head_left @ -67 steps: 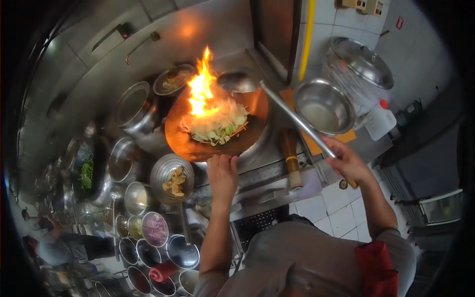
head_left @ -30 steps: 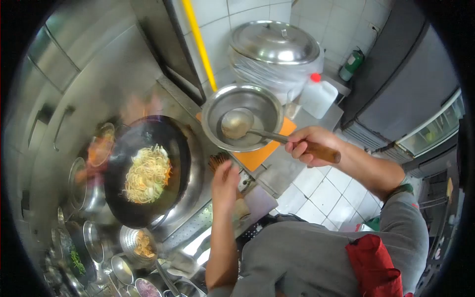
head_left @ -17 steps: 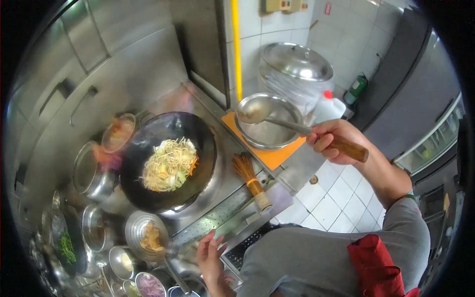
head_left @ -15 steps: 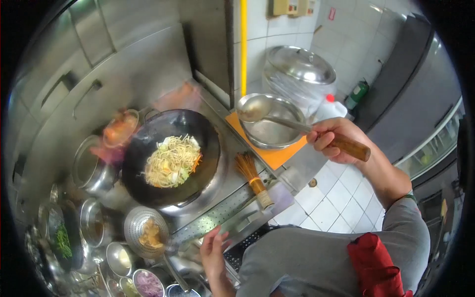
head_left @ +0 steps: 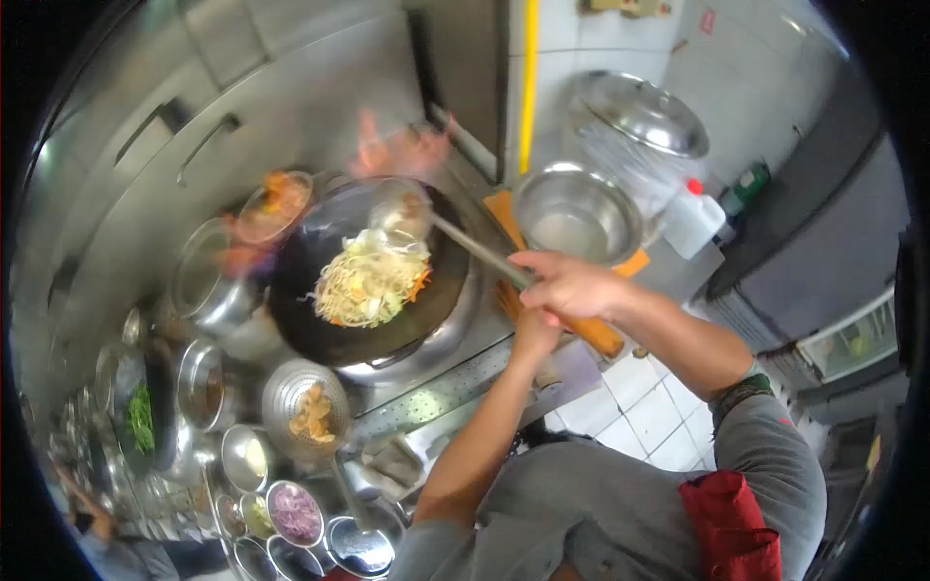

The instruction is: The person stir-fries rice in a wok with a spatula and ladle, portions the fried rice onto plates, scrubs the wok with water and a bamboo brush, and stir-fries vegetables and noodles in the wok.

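Note:
My right hand (head_left: 576,286) is closed around a long-handled ladle (head_left: 475,247) with a wooden grip. The ladle's bowl is over the far right side of a dark wok (head_left: 305,257), at the upper edge of a heap of noodles (head_left: 363,281) with cabbage and carrot strips. Whether it touches the food I cannot tell. Just below my right hand, my left hand (head_left: 536,334) is closed against the ladle's handle, its fingers partly hidden. Orange flames (head_left: 397,150) flare behind the wok.
A steel bowl (head_left: 557,208) stands right of the stove, near a white jug (head_left: 693,225). A perforated strainer (head_left: 281,402) holds browned pieces, front left. Bowls with chopped purple onion (head_left: 295,513) and other ingredients line the lower left. Another person (head_left: 126,552) shows at the lower left edge.
The ladle has moved left from above the steel bowl to over the wok. My left hand has risen from the counter's front edge to the ladle's handle. The view has shifted.

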The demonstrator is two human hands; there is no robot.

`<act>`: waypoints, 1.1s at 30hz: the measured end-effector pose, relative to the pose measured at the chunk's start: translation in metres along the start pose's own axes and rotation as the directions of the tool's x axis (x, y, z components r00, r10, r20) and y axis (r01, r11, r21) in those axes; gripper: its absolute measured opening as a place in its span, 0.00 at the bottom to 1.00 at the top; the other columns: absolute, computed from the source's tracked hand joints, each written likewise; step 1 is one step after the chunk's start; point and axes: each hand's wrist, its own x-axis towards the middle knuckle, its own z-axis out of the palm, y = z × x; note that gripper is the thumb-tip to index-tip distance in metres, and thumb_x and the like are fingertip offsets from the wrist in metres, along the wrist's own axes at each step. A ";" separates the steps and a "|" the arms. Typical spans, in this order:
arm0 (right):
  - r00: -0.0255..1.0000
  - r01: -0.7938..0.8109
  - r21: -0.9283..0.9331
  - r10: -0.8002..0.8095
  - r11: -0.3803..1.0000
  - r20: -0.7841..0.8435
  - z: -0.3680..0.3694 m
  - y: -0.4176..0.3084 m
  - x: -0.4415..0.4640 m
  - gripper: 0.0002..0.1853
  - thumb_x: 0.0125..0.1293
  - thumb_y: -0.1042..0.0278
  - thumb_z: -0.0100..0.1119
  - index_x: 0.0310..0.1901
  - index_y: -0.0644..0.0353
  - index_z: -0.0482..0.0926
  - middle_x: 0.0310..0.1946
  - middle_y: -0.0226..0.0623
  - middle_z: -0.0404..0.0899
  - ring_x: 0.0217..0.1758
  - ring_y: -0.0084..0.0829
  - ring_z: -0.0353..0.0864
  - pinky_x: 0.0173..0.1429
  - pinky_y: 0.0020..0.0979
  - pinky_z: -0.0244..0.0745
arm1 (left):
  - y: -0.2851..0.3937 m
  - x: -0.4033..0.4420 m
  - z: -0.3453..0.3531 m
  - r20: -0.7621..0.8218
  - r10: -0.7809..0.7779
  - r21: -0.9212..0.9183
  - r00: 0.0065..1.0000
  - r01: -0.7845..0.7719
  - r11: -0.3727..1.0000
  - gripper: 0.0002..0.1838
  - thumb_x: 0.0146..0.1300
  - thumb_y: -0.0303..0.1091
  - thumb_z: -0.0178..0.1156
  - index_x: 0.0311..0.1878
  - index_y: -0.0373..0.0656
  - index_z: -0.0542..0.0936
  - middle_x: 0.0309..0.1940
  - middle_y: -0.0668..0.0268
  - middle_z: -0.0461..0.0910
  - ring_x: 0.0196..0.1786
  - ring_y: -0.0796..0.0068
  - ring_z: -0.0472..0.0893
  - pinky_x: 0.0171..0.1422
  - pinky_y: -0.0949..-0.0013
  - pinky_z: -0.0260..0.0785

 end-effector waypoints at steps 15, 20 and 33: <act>0.885 -0.403 -0.209 0.321 0.891 -0.337 -0.145 0.073 -0.165 0.34 0.64 0.73 0.53 0.73 0.63 0.60 0.44 0.48 0.81 0.31 0.32 0.79 0.43 0.34 0.75 | 0.017 0.074 0.082 -0.279 -0.255 -0.424 0.926 0.120 0.898 0.20 0.70 0.25 0.53 0.64 0.41 0.67 0.59 0.59 0.74 0.56 0.59 0.80 0.54 0.62 0.80; 0.888 -0.393 -0.210 0.310 0.895 -0.339 -0.151 0.086 -0.165 0.36 0.60 0.74 0.51 0.72 0.67 0.59 0.31 0.45 0.80 0.26 0.31 0.80 0.35 0.34 0.76 | 0.005 0.053 0.082 -0.257 -0.223 -0.356 0.940 0.123 0.926 0.24 0.71 0.24 0.52 0.68 0.38 0.63 0.63 0.57 0.71 0.60 0.59 0.77 0.64 0.56 0.76; 0.777 -0.571 0.263 0.616 0.778 -0.134 -0.118 0.058 -0.192 0.35 0.65 0.71 0.53 0.73 0.68 0.56 0.31 0.38 0.75 0.22 0.26 0.73 0.24 0.29 0.69 | -0.025 0.033 0.088 -0.250 -0.137 -0.254 0.958 0.072 0.965 0.21 0.71 0.25 0.54 0.65 0.34 0.66 0.60 0.56 0.73 0.60 0.62 0.77 0.63 0.55 0.76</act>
